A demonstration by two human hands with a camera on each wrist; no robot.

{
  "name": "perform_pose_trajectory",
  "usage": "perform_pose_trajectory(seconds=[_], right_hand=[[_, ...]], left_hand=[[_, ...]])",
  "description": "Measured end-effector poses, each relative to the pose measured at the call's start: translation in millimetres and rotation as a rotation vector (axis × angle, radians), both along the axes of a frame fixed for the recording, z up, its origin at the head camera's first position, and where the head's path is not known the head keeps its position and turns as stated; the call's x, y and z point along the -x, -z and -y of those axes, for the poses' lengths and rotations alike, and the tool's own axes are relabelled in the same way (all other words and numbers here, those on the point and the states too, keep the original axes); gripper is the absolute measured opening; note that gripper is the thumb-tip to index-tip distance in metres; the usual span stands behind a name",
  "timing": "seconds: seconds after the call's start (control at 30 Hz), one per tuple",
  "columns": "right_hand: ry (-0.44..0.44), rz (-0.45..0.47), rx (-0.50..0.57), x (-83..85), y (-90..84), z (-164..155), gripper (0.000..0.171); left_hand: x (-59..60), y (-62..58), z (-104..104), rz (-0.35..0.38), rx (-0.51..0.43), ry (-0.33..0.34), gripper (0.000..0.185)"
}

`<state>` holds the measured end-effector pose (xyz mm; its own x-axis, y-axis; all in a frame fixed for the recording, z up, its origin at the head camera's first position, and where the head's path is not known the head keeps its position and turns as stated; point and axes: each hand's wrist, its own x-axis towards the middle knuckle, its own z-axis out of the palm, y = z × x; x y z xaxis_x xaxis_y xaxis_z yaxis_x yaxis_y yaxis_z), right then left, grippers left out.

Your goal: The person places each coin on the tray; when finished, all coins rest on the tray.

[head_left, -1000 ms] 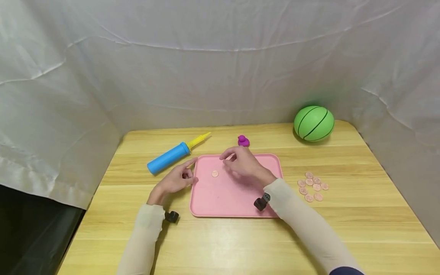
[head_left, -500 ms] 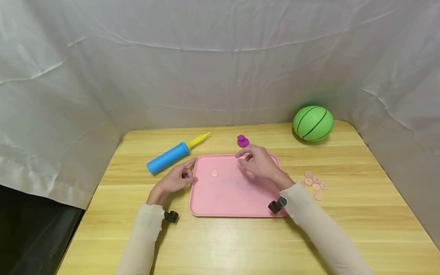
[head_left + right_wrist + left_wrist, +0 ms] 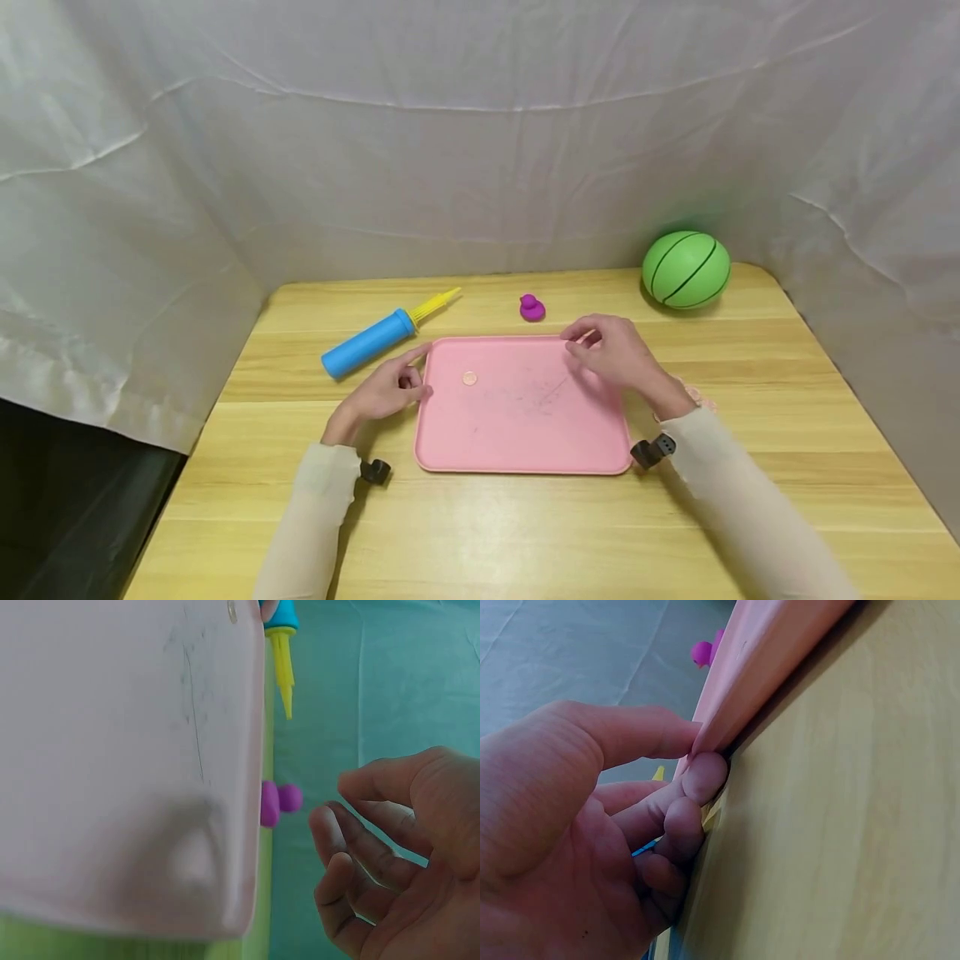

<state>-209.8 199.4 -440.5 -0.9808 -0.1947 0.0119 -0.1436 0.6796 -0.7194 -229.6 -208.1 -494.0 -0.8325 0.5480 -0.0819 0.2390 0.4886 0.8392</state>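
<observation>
A pink tray [image 3: 510, 433] lies on the wooden table, with one copper coin [image 3: 469, 378] near its left side. My left hand [image 3: 384, 390] pinches the tray's left edge; in the left wrist view the thumb [image 3: 652, 735] sits on the rim and a fingertip [image 3: 706, 778] is beneath it. Over the tray's far right corner hovers my right hand [image 3: 611, 350]. Its fingers are loosely bent, and the right wrist view shows a gap between thumb and fingers with nothing held.
Behind the tray are a purple rubber duck [image 3: 532, 308] and a blue hand pump [image 3: 367, 344] with a yellow nozzle. A green ball [image 3: 686, 270] stands at the back right. Several coins [image 3: 693, 394] lie on the right, partly hidden by my right wrist.
My right hand has moved rightward across the tray, from beside the coin to the far right corner, and its wrist now covers part of the coin group. My left hand keeps its place.
</observation>
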Motion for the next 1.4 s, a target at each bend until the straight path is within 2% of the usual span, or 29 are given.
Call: perform_pose_trajectory(seconds=[0.23,0.4,0.7,1.03,1.4], right_hand=[[0.025,-0.014,-0.04,-7.0,-2.4,-23,0.023],[0.032,-0.057,-0.037,-15.2,3.3,-42,0.021],[0.061,-0.073,-0.03,-23.0,11.4,-72,0.02],[0.126,-0.024,-0.079,-30.3,23.5,-114,0.021],[0.067,0.049,-0.1,-31.8,32.2,-140,0.029]], left_hand=[[-0.6,0.3,2,-0.007,0.014,-0.018,0.08],[0.1,-1.1,-1,0.005,0.021,-0.013,0.08],[1.2,0.4,0,-0.009,0.018,-0.004,0.08],[1.4,2.6,-1,0.008,0.01,0.003,0.081],[1.0,-0.7,-2,0.009,0.011,0.011,0.08]])
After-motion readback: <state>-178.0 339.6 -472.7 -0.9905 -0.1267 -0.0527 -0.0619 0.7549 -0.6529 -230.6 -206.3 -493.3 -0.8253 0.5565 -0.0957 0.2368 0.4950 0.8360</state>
